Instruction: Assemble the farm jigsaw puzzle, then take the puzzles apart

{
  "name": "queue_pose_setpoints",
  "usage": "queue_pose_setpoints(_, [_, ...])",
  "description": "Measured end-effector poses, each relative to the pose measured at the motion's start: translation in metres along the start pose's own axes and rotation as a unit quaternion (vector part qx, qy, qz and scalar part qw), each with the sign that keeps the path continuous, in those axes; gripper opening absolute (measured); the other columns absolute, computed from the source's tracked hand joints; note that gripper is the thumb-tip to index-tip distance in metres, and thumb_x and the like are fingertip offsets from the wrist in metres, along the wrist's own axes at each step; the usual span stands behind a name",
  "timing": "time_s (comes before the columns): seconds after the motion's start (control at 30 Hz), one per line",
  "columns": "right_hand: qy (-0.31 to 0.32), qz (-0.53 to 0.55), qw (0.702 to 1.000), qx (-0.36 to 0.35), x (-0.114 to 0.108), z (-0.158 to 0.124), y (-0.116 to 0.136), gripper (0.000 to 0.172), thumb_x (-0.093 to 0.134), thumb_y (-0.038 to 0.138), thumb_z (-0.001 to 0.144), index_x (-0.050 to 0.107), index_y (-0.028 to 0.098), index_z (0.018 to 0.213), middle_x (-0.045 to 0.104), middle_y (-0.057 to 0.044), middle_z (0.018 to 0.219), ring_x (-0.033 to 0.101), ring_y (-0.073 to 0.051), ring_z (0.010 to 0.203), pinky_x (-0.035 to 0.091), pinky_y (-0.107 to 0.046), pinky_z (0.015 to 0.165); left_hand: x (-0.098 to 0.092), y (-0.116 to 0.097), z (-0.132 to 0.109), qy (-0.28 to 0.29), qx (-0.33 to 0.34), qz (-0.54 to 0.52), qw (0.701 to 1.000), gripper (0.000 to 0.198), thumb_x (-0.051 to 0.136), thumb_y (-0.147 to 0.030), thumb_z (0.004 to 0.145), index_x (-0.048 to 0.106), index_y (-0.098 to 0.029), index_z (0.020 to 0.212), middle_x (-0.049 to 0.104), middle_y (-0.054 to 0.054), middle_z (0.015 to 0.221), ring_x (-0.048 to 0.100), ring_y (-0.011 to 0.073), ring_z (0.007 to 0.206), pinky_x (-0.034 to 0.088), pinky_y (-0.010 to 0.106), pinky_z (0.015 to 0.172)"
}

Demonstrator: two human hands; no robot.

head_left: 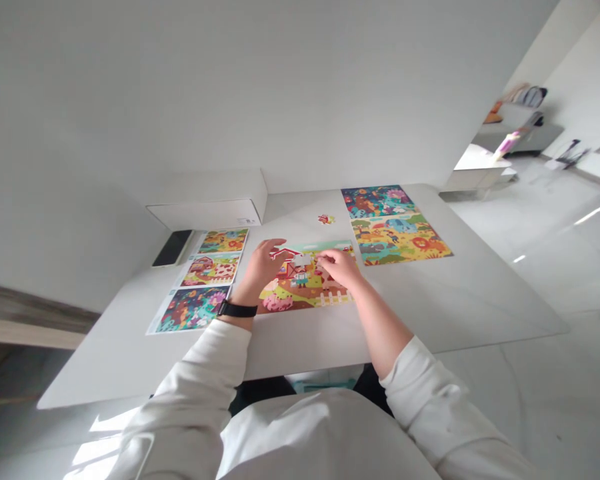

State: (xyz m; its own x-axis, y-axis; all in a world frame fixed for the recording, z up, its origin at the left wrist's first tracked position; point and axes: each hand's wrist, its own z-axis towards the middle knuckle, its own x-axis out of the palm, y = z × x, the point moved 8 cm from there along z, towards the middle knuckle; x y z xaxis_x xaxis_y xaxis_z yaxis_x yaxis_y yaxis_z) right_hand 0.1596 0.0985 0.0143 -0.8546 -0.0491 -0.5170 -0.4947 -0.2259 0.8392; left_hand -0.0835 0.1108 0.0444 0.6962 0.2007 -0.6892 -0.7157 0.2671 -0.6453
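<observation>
A farm-scene jigsaw puzzle [305, 297] with a red barn, a cow and pigs lies on the table in front of me. A pale patch shows in its upper middle, between my hands. My left hand [266, 265], a black band on its wrist, rests at the puzzle's upper left, fingers curved and apart with nothing visible in them. Over the upper right part is my right hand [340, 268], thumb and fingertips pinched together; whatever they hold is too small to make out. Behind the puzzle sits a small pile of loose puzzle pieces [326, 219].
Two more picture puzzles [400, 240] lie at the right on the white table [480, 307]. At the left is a reference sheet [193, 303] with three small pictures, beside a dark phone [172, 248]. A white box [205, 212] stands against the wall.
</observation>
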Motion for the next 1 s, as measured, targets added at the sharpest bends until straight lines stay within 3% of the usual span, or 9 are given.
queue_pose_setpoints(0.13, [-0.104,0.097,0.989,0.036,-0.02,0.007,-0.016,0.035,0.058,0.048,0.101,0.08,0.024,0.114,0.08,-0.004,0.099,0.069,-0.019,0.083,0.054,-0.029,0.078,0.011,-0.004,0.038,0.014,-0.006,0.001,1.0,0.035,0.069,-0.03,0.09,0.074,-0.02,0.123,0.074,0.011,0.128,0.074,0.0221,0.103,0.059,0.036,0.096])
queue_pose_setpoints(0.27, [-0.14,0.181,0.969,0.097,-0.02,0.015,-0.04,0.054,0.047,0.064,0.101,0.074,0.022,0.121,0.077,-0.006,0.097,0.066,-0.018,0.073,0.048,-0.026,0.06,0.039,-0.015,0.08,0.045,-0.021,0.021,0.999,0.031,0.068,-0.03,0.09,0.074,-0.019,0.119,0.077,0.01,0.12,0.074,0.0222,0.102,0.058,0.035,0.097])
queue_pose_setpoints(0.4, [-0.149,0.206,0.96,0.119,-0.015,0.02,-0.053,0.048,0.048,0.061,0.1,0.073,0.022,0.111,0.076,-0.007,0.092,0.065,-0.018,0.068,0.048,-0.027,0.057,0.077,-0.026,0.116,0.089,-0.013,0.041,0.995,0.036,0.068,-0.029,0.089,0.073,-0.018,0.123,0.077,0.01,0.121,0.073,0.0225,0.102,0.057,0.035,0.097])
queue_pose_setpoints(0.67, [-0.153,0.138,0.975,0.087,-0.015,0.014,-0.044,0.034,0.051,0.047,0.101,0.076,0.024,0.101,0.077,-0.006,0.087,0.07,-0.022,0.08,0.056,-0.032,0.077,0.135,-0.033,0.171,0.127,0.004,0.123,0.984,0.044,0.067,-0.036,0.094,0.073,-0.015,0.132,0.074,0.015,0.134,0.07,0.0279,0.121,0.053,0.036,0.107])
queue_pose_setpoints(0.83, [-0.145,0.128,0.978,0.075,-0.013,0.011,-0.038,0.036,0.049,0.049,0.103,0.076,0.024,0.102,0.076,-0.004,0.088,0.069,-0.021,0.078,0.054,-0.031,0.076,0.156,-0.018,0.194,0.181,-0.037,0.18,0.966,0.057,0.073,-0.04,0.091,0.07,-0.015,0.143,0.072,0.018,0.141,0.07,0.0306,0.127,0.054,0.032,0.102])
queue_pose_setpoints(1.0, [-0.139,0.156,0.974,0.09,-0.01,0.012,-0.04,0.034,0.05,0.048,0.102,0.076,0.025,0.101,0.075,-0.002,0.085,0.069,-0.02,0.076,0.053,-0.03,0.073,0.161,-0.008,0.205,0.223,-0.038,0.186,0.956,0.052,0.081,-0.044,0.084,0.078,-0.022,0.131,0.079,0.013,0.127,0.076,0.0287,0.112,0.056,0.028,0.09])
